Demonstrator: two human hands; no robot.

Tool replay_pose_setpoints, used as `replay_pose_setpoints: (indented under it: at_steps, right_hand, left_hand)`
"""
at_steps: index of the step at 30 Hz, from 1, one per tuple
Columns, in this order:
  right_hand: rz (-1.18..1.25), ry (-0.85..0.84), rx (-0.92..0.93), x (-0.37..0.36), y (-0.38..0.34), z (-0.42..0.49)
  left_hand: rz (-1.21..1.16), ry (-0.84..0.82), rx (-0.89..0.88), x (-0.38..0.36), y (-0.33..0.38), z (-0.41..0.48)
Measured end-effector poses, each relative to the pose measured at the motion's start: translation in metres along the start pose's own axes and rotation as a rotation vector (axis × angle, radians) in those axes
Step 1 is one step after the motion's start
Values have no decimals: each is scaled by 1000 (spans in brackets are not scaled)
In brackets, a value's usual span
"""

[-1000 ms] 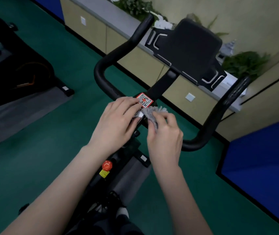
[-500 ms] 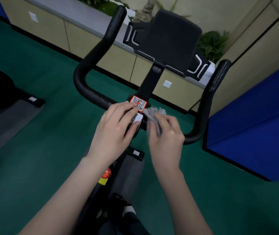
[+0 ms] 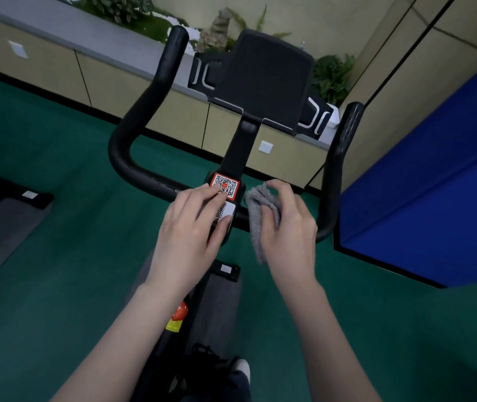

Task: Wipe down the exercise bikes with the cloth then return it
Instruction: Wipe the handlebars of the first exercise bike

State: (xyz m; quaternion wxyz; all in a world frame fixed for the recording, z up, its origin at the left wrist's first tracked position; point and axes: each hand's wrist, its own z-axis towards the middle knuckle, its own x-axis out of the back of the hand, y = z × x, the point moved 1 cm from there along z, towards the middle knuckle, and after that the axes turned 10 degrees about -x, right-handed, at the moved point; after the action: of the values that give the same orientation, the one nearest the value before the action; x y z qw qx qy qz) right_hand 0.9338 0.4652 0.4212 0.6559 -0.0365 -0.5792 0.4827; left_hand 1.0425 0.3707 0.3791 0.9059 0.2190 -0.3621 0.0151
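The exercise bike (image 3: 243, 158) fills the room's middle, its black handlebar (image 3: 132, 166) looping out to both sides around a dark console (image 3: 263, 82), and by my read the wipe-down is mid-way at best: only the centre bar is being worked, the grips and console look untouched, and returning the cloth is not yet done. The person's left hand (image 3: 190, 236) lies flat and unclenched on the stem, fingertips over the QR sticker (image 3: 225, 185), gripping nothing. The right hand (image 3: 286, 224) clutches the bunched grey cloth (image 3: 260, 210) against the bar just right of the stem.
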Motion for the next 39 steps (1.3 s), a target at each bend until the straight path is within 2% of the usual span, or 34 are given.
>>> replay_pose_setpoints:
  at_steps: [8,13,19,26,31,36,39]
  right_hand:
    - [-121,18,67,9,10,-1]
    - [-87,58,72,13,17,-7]
    - [-52,-5,36,5,8,10]
    - [-149,-28,79,17,23,-5]
    - [-189,-37,45,24,33,-16]
    - [-140,-41,42,6,9,-10]
    - [-126,-124,38,-5,-5,2]
  left_hand:
    - [-9,-14,-8,0,-3,-1]
    - [-4,-26,6,0,-3,-2]
    - [1,-38,5,1,-2,-1]
    - [-10,-28,-3,-1,-3,-2]
    - [-12,-28,2,-2,-3,-4]
    - [-2,-15,2,-2,-2,-3]
    - [-1,-16,-7,-2,-2,-3]
